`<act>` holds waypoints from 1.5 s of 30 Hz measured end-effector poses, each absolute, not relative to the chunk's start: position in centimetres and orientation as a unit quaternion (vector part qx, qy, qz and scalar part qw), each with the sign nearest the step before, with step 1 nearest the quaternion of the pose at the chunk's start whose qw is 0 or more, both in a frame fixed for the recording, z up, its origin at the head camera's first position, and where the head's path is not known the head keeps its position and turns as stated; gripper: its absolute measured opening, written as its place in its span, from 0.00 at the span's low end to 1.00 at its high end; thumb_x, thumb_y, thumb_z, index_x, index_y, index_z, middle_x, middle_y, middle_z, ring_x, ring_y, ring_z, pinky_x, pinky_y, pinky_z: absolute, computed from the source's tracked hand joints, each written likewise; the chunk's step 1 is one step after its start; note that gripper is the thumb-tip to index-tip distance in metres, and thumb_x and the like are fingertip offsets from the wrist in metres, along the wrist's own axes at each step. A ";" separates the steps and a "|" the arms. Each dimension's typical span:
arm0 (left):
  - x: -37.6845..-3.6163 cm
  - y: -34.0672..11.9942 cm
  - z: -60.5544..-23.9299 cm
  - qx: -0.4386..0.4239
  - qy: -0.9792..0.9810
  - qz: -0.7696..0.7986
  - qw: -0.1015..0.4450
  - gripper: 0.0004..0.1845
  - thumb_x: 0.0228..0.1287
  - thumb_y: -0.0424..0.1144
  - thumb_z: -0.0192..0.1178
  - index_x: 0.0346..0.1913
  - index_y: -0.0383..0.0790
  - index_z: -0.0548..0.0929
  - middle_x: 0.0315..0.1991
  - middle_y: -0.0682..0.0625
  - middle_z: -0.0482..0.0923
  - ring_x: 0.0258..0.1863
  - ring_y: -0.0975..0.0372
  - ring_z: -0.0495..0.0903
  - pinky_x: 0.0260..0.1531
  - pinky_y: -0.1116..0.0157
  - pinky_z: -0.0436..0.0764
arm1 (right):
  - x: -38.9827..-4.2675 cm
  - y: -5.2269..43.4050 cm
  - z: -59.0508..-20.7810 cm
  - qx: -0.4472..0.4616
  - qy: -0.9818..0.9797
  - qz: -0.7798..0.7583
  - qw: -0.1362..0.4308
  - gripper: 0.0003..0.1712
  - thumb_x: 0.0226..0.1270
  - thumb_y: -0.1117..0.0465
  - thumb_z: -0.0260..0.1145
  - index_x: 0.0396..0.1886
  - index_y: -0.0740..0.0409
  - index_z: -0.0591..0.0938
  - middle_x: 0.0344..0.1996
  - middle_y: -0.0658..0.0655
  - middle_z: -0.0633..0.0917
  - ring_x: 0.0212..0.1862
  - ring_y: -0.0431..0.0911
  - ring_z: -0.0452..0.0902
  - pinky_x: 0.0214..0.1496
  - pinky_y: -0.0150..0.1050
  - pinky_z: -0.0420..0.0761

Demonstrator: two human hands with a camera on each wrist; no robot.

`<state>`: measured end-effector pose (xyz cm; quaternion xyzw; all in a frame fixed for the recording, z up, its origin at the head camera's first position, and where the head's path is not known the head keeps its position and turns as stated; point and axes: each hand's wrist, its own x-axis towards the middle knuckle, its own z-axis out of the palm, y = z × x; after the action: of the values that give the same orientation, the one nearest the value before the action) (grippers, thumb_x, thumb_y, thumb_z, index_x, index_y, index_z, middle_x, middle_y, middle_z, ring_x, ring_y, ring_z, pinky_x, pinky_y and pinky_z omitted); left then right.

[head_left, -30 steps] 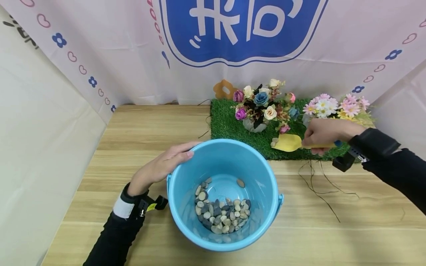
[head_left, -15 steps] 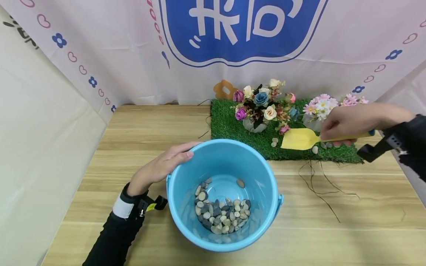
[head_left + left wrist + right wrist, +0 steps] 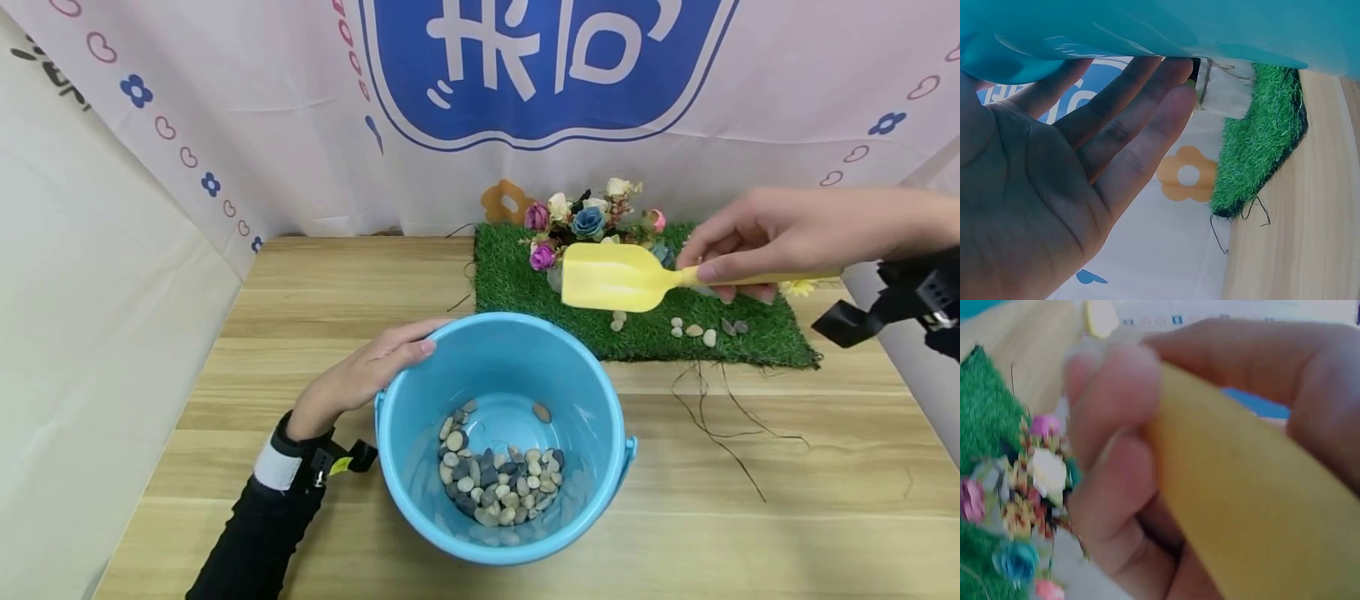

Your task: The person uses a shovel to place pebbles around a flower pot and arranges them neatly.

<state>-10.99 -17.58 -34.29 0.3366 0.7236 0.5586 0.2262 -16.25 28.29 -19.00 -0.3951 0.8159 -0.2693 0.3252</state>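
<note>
A light blue bucket (image 3: 420, 483) stands on the wooden table, with several pebbles (image 3: 498, 479) on its bottom. My left hand (image 3: 360, 375) rests flat on the bucket's left rim, fingers straight against the blue wall (image 3: 1116, 31). My right hand (image 3: 757, 237) grips the handle of a yellow scoop (image 3: 611, 275), held in the air over the green grass mat (image 3: 517, 283). The yellow handle (image 3: 1241, 512) fills the right wrist view, with my fingers curled round it. Several loose pebbles (image 3: 697, 329) lie on the mat below the scoop.
Two bunches of artificial flowers (image 3: 592, 221) stand on the mat. Thin dark wires (image 3: 720, 417) trail over the table in front of it. A printed cloth backdrop (image 3: 225, 125) closes off the back and left sides.
My right hand has lifted the yellow scoop off the mat and carried it up and to the left. Pebbles now lie on the mat where it was. The left hand and bucket stayed still.
</note>
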 end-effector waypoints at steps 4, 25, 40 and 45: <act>-10.9 -17.6 -34.4 0.338 0.721 0.559 0.229 0.26 0.83 0.38 0.38 0.77 0.32 0.62 0.59 0.32 0.77 0.43 0.42 0.86 0.33 0.53 0.89 | -15.6 25.4 -18.5 -0.426 0.802 -0.267 0.323 0.15 0.80 0.65 0.58 0.57 0.47 0.84 0.27 0.48 0.83 0.21 0.44 0.76 0.21 0.38 0.82; -11.0 -17.5 -34.2 0.338 0.719 0.563 0.230 0.27 0.82 0.41 0.39 0.78 0.35 0.62 0.65 0.36 0.73 0.49 0.42 0.84 0.39 0.52 0.88 | -12.4 12.2 -20.0 -0.422 0.868 -0.079 0.251 0.19 0.72 0.59 0.69 0.20 0.51 0.74 0.16 0.47 0.64 0.18 0.39 0.60 0.23 0.33 0.63; -11.0 -17.6 -34.3 0.343 0.730 0.548 0.222 0.26 0.83 0.40 0.38 0.77 0.34 0.62 0.63 0.34 0.75 0.50 0.45 0.84 0.39 0.54 0.88 | -9.1 6.5 -23.3 -0.440 0.872 0.103 0.187 0.05 0.67 0.65 0.73 0.34 0.54 0.84 0.22 0.50 0.78 0.25 0.45 0.74 0.26 0.38 0.82; -11.0 -17.6 -34.1 0.345 0.728 0.548 0.224 0.27 0.83 0.41 0.38 0.77 0.35 0.62 0.64 0.36 0.74 0.52 0.44 0.83 0.42 0.54 0.88 | -8.8 5.7 -24.6 -0.453 0.863 0.152 0.163 0.05 0.62 0.62 0.76 0.35 0.52 0.86 0.22 0.50 0.79 0.23 0.44 0.75 0.26 0.39 0.85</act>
<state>-10.97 -17.61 -34.13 0.3450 0.7282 0.5481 0.2243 -8.76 5.75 -24.63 -0.4533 0.8629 0.1522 0.1635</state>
